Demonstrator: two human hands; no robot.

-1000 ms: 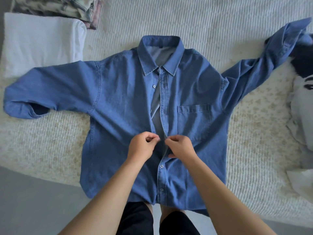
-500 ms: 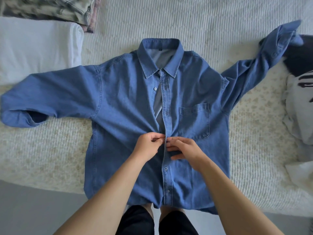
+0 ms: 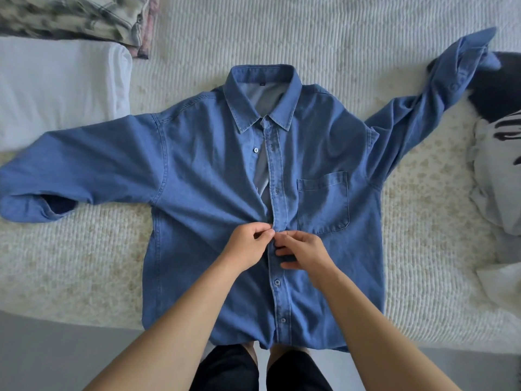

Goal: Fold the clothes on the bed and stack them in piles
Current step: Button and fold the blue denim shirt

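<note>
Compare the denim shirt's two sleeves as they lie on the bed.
The left sleeve lies flat, pointing sideways, its cuff opening facing the viewer; the right sleeve angles up and away, twisted, its cuff end resting on a dark garment. Both are the same blue denim, unfolded.

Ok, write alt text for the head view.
Left hand and right hand pinch the front placket of a blue denim shirt spread flat on a bed, sleeves out. Folded clothes lie at upper left.

Bare forearms with no sleeves, black shorts (image 3: 262, 371) above bare knees
</note>
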